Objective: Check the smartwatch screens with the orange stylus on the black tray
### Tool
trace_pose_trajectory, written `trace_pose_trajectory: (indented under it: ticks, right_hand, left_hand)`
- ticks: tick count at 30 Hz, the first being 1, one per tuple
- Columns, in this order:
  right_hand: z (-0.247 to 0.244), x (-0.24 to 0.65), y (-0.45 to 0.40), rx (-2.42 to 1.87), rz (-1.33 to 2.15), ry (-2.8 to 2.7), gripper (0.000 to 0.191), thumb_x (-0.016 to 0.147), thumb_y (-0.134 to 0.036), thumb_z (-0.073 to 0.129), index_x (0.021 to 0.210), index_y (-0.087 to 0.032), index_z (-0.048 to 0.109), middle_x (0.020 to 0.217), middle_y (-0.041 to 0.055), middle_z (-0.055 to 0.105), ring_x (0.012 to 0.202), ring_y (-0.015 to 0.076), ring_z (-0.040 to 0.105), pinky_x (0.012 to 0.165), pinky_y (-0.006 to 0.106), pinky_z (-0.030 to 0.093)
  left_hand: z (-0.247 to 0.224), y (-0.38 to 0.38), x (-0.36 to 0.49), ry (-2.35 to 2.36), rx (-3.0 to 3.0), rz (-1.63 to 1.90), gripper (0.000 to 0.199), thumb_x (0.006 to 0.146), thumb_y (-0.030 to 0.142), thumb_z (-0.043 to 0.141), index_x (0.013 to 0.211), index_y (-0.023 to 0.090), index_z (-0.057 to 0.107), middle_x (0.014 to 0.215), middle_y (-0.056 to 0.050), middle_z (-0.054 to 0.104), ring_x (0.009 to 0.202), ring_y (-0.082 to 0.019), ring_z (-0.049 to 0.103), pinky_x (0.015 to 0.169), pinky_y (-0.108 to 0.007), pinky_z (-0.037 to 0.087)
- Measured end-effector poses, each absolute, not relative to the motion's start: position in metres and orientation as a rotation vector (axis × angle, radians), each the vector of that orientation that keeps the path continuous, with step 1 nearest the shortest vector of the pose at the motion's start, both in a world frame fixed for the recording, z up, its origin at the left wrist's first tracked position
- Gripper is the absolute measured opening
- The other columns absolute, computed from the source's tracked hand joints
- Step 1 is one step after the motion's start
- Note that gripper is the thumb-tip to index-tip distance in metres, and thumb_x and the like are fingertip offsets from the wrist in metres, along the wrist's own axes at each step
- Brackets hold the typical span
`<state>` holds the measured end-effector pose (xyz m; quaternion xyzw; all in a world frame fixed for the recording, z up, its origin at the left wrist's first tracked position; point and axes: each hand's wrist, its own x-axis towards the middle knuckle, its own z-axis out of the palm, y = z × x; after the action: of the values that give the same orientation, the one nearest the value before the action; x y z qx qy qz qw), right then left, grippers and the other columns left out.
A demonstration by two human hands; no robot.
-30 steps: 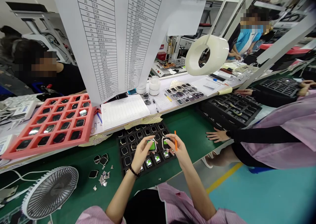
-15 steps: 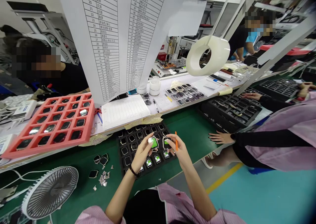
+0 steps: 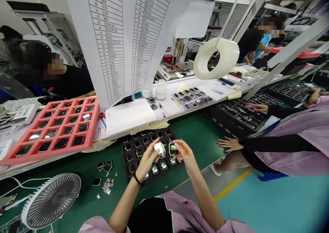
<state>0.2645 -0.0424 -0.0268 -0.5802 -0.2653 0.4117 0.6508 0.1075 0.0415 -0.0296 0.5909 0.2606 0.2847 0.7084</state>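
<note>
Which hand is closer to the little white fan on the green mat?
Left. The left hand is nearer, off to the fan's right across the mat. The right hand is farther away, on the other side of the left hand.

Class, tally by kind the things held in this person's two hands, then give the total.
Watch-like devices: 2 (one in the left hand, one in the right hand)
Orange sticks: 1, also in the right hand
Total: 3
</note>
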Motion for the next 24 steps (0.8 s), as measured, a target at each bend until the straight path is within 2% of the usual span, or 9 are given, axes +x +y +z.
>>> trace_pose_trajectory:
  ticks: [4,6,9,12,14,16,19,24]
  right_hand:
    - [-0.029,0.264,-0.043,-1.341,0.952,-0.637,0.033,0.079,-0.051,0.063,0.095,-0.022,0.063,0.08,-0.0002,0.057,0.045,0.0083,0.052,0.039,0.022,0.036]
    - [-0.029,0.262,-0.042,-1.357,0.961,-0.69,0.034,0.08,-0.052,0.061,0.097,-0.023,0.063,0.078,-0.0002,0.057,0.043,0.0079,0.049,0.039,0.022,0.036]
    - [-0.029,0.256,-0.043,-1.386,0.953,-0.782,0.036,0.082,-0.052,0.057,0.102,-0.023,0.062,0.082,0.0012,0.059,0.043,0.0077,0.046,0.039,0.023,0.036]
    - [-0.027,0.249,-0.046,-1.433,0.911,-0.889,0.036,0.086,-0.047,0.055,0.113,-0.024,0.059,0.094,0.0047,0.062,0.061,0.0135,0.057,0.054,0.027,0.048]
    - [-0.025,0.245,-0.049,-1.443,0.894,-0.949,0.04,0.087,-0.041,0.054,0.124,-0.024,0.053,0.099,0.0056,0.063,0.077,0.0171,0.061,0.071,0.031,0.051]
    - [-0.022,0.245,-0.051,-1.427,0.905,-0.961,0.047,0.086,-0.038,0.057,0.131,-0.025,0.049,0.099,0.0051,0.064,0.081,0.0177,0.061,0.079,0.034,0.05]
    - [-0.016,0.25,-0.052,-1.339,1.024,-0.917,0.049,0.079,-0.036,0.066,0.126,-0.025,0.055,0.096,0.004,0.066,0.084,0.0186,0.062,0.083,0.035,0.05]
    - [-0.008,0.257,-0.053,-1.093,1.364,-0.834,0.036,0.077,-0.035,0.07,0.111,-0.024,0.066,0.099,0.0056,0.069,0.093,0.0206,0.064,0.087,0.036,0.049]
  left_hand:
    - [-0.029,0.04,0.108,0.526,1.461,0.578,0.072,0.082,0.036,0.064,0.144,0.024,0.029,0.118,-0.013,0.058,0.085,-0.018,0.062,0.069,-0.03,0.053]
    - [-0.028,0.041,0.109,0.535,1.66,0.581,0.066,0.082,0.03,0.063,0.141,0.024,0.035,0.117,-0.013,0.057,0.09,-0.021,0.062,0.07,-0.032,0.054]
    - [-0.026,0.044,0.113,0.541,2.044,0.678,0.053,0.08,0.022,0.063,0.131,0.024,0.049,0.114,-0.011,0.056,0.104,-0.025,0.056,0.085,-0.04,0.051]
    - [-0.025,0.049,0.115,0.529,2.313,0.741,0.051,0.075,0.014,0.065,0.125,0.02,0.053,0.117,-0.012,0.055,0.112,-0.027,0.052,0.095,-0.045,0.045]
    - [-0.025,0.05,0.115,0.544,2.421,0.739,0.05,0.074,0.01,0.063,0.122,0.019,0.054,0.12,-0.013,0.057,0.112,-0.028,0.053,0.092,-0.046,0.046]
    - [-0.024,0.05,0.113,0.548,2.473,0.751,0.049,0.073,0.008,0.06,0.12,0.019,0.055,0.119,-0.013,0.06,0.11,-0.028,0.055,0.088,-0.044,0.046]
    - [-0.022,0.047,0.108,0.508,2.436,0.826,0.049,0.07,0.011,0.062,0.117,0.021,0.057,0.116,-0.01,0.063,0.108,-0.027,0.056,0.09,-0.043,0.044]
    - [-0.016,0.042,0.106,0.434,2.332,0.879,0.053,0.064,0.011,0.064,0.115,0.025,0.059,0.117,-0.008,0.063,0.111,-0.028,0.054,0.096,-0.044,0.04]
